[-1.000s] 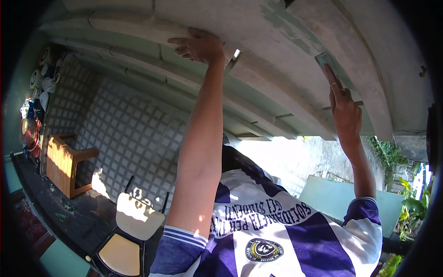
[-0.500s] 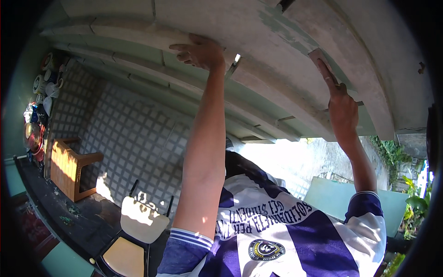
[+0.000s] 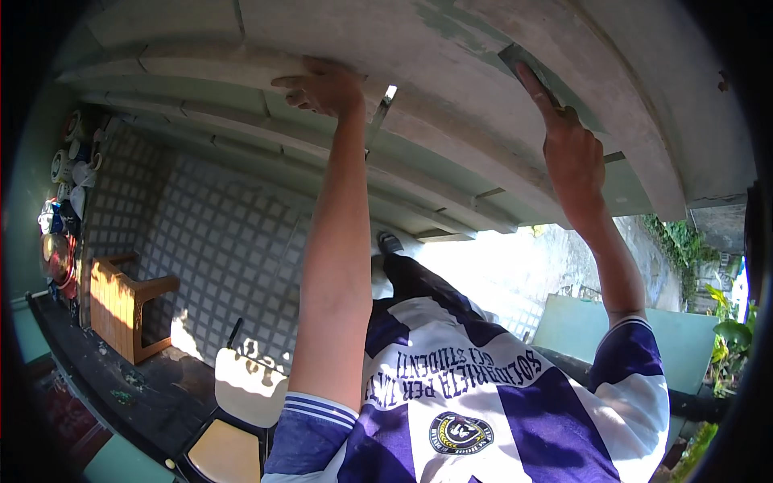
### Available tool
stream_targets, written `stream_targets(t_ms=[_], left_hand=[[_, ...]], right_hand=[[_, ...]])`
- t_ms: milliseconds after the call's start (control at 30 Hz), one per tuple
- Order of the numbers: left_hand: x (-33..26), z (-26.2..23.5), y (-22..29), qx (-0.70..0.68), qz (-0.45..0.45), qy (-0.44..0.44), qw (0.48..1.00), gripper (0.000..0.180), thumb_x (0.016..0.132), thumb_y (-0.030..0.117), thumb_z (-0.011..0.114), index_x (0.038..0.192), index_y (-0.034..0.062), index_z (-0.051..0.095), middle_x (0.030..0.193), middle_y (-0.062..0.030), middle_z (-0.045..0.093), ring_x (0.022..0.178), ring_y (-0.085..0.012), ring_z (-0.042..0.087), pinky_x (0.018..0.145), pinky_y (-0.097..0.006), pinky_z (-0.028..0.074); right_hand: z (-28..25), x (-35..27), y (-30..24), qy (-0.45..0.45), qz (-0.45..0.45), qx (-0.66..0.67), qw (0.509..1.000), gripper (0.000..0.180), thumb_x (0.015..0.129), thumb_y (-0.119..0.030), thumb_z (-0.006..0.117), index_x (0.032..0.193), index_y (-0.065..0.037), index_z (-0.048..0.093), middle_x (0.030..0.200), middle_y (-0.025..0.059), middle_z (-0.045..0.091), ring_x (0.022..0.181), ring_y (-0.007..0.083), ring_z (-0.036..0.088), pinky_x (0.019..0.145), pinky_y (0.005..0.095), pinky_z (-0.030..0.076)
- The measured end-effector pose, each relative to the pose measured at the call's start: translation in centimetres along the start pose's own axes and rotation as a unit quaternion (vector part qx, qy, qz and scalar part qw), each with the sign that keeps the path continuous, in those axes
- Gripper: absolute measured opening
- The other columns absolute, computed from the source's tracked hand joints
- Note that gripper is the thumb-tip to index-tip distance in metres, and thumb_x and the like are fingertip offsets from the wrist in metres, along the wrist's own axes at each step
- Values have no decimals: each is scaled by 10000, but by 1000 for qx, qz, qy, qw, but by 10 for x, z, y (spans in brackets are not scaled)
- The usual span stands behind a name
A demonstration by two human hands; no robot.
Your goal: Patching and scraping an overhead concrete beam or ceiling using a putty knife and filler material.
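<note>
Above me, my right hand (image 3: 573, 157) grips a putty knife (image 3: 534, 79), its index finger stretched along it. The dark blade lies at the pale ceiling panel (image 3: 403, 40), beside a streaky grey-green patch (image 3: 471, 36). Whether the blade's edge touches the surface I cannot tell. My left hand (image 3: 326, 87) is raised to the long stepped ledge (image 3: 217, 64) of the ceiling, its fingers apart and resting against the edge. Nothing shows in that hand. A narrow metal-like strip (image 3: 380, 117) with a bright end shows just right of the left wrist.
Below are a tiled floor (image 3: 233, 209), a brown wooden stool (image 3: 113, 310) and a chair with a pale back (image 3: 250, 386). Assorted containers (image 3: 60, 193) line the left side. A pale green panel (image 3: 620, 338) stands at right, near green plants (image 3: 729, 330).
My right hand has pushed the putty knife up and left along the ceiling, and the blade now looks darker and turned. My left hand stays at the ledge while the view shifts slightly.
</note>
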State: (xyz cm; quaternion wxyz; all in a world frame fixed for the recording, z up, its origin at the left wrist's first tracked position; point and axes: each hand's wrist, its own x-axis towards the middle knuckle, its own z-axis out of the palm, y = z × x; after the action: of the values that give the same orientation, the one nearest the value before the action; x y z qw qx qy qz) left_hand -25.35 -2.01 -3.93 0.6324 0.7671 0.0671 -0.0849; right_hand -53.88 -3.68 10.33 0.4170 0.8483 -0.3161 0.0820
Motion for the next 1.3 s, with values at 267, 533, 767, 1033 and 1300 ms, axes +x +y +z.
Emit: stream_targets(t_ms=[267,533,767,1033,1300], left_hand=[[1,1,-5,8,5,-5,1000,784,1043,418,336,1523,-82,-31,1368,-411,258,1225,-522,449,1003,-546,434],[3,-1,-7,18,10,4,1000,792,1037,427,339,1531,-63,-38,1370,-417,252,1216,-525,458,1000,-547,439],[7,2,-11,18,10,7,1000,805,1034,436,343,1531,-62,-47,1360,-398,269,1207,-516,468,994,-543,444],[0,-1,-4,5,-3,-4,1000,788,1036,434,347,1535,-56,-17,1344,-395,299,1202,-504,476,984,-534,452],[2,-1,-7,20,6,6,1000,778,1043,433,330,1535,-52,-25,1362,-420,271,1224,-504,454,991,-538,448]], right_hand=[[-6,-15,4,-27,22,34,999,790,919,42,548,1532,-391,300,785,137,693,557,225,678,524,389,600],[3,-25,16,3,10,96,995,922,858,81,573,1549,-416,218,708,119,643,523,251,666,507,392,599],[4,-19,-1,-29,43,93,994,938,849,79,581,1552,-415,205,687,108,633,535,241,674,478,388,590],[10,-14,3,-16,23,14,999,924,871,42,593,1550,-435,187,659,75,604,486,209,647,458,372,581],[9,-22,10,-25,19,24,999,857,900,11,577,1544,-430,223,637,76,588,477,211,640,452,364,574]])
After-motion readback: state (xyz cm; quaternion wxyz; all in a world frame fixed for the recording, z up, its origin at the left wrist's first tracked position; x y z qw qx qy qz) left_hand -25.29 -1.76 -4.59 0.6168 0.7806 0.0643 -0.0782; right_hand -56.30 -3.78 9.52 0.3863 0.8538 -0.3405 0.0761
